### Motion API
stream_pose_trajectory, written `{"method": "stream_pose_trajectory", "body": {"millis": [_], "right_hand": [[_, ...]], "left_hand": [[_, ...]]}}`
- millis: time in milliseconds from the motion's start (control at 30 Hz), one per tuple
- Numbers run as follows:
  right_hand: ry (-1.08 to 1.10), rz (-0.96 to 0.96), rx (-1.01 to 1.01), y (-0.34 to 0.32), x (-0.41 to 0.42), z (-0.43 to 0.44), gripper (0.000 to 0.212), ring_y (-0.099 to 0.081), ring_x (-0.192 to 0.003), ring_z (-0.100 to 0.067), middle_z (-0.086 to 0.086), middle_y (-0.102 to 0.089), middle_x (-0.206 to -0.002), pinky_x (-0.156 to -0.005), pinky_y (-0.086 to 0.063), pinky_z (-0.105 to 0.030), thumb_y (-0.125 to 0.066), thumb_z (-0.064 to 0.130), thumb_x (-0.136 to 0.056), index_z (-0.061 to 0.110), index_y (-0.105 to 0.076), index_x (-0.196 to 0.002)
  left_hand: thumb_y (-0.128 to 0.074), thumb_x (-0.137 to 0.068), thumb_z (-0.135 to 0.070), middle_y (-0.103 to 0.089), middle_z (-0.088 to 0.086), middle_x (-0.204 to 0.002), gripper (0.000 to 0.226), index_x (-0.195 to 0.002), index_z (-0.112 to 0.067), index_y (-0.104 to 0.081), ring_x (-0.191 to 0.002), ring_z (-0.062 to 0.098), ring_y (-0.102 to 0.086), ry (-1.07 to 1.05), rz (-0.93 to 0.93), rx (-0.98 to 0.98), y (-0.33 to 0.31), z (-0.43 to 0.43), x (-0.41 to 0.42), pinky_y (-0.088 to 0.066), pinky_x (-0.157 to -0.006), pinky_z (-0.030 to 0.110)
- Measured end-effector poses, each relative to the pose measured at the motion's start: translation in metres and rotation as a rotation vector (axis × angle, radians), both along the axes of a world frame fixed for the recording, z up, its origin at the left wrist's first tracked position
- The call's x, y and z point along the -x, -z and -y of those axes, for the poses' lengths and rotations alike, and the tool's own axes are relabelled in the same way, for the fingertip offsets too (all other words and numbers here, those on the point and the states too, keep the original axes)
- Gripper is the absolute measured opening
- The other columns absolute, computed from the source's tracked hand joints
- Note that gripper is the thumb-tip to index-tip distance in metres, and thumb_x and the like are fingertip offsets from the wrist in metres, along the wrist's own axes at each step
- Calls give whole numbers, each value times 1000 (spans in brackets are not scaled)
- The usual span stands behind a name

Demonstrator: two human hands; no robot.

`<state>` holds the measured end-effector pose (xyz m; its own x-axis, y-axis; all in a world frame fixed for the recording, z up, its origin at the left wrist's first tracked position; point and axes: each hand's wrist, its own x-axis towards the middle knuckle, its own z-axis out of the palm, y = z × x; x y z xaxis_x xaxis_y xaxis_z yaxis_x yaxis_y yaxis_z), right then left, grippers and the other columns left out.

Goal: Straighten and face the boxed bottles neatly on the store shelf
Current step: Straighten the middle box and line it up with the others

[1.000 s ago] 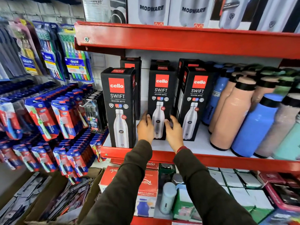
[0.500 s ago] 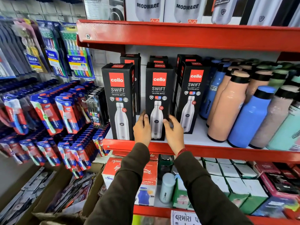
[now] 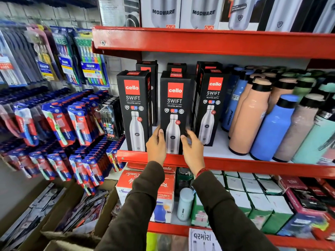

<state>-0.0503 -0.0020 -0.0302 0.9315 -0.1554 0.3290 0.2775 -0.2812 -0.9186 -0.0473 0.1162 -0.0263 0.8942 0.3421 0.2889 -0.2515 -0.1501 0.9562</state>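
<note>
Three black Cello Swift bottle boxes stand in the front row of the red-edged shelf [image 3: 253, 163]. The middle box [image 3: 175, 98] sits at the front lip, label facing me. My left hand [image 3: 156, 145] presses its lower left side and my right hand [image 3: 192, 148] its lower right side, so both hold it. The left box [image 3: 134, 109] stands at the lip too. The right box [image 3: 211, 104] stands further back, turned slightly left. More black boxes [image 3: 176, 68] stand behind each of them.
Loose peach, blue and teal bottles [image 3: 272, 124] crowd the shelf to the right. Toothbrush packs [image 3: 59, 120] hang on the left wall. Modware boxes [image 3: 163, 12] fill the shelf above; cartons [image 3: 253, 201] fill the one below.
The middle box has come forward to the shelf's front lip, level with the left box, with both hands still on its lower sides.
</note>
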Motion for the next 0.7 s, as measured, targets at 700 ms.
{"method": "stream_pose_trajectory", "body": {"millis": [700], "right_hand": [[239, 152, -30, -16, -49, 99, 49, -35, -140, -21, -11, -38, -149, -116, -29, -35, -50, 20, -98, 12, -38, -144]], "left_hand": [[-38, -103, -9, -44, 1, -152, 44, -147, -11, -39, -142, 7, -38, 45, 430, -36, -29, 119, -7, -32, -115, 19]]}}
